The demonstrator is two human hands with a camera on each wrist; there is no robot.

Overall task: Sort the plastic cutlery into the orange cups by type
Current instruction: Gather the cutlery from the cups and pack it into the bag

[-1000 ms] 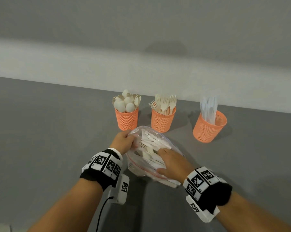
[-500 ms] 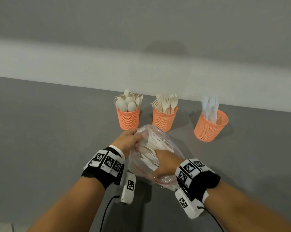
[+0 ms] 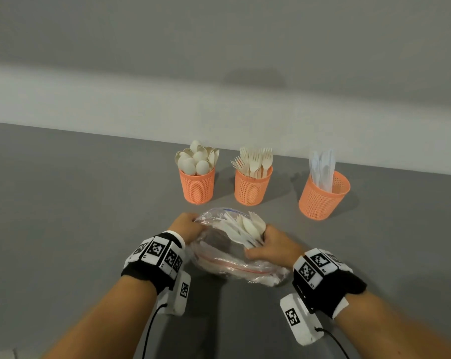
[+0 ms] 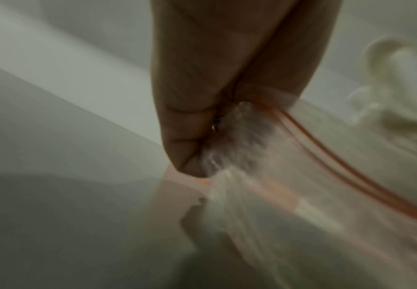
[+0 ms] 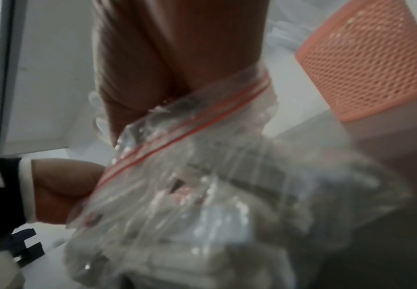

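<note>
A clear zip bag [image 3: 227, 257] with a red seal strip lies on the grey table in front of three orange mesh cups. My left hand [image 3: 185, 225] pinches the bag's left edge [image 4: 229, 136]. My right hand [image 3: 273, 244] grips a bundle of white cutlery [image 3: 247, 228] that sticks out above the bag. The bag's mouth [image 5: 190, 125] crosses the right wrist view below my fingers. The left cup [image 3: 197, 186] holds spoons, the middle cup [image 3: 252, 186] holds forks, and the right cup [image 3: 322, 195] holds clear knives.
A pale wall runs along the table's far edge [image 3: 141, 136] just behind the cups. Grey tabletop stretches to the left [image 3: 63, 203] and right of the hands. Tracking bands and camera boxes sit on both wrists.
My right hand has come up out of the bag with a bundle of white cutlery. The left hand keeps its hold on the bag's edge.
</note>
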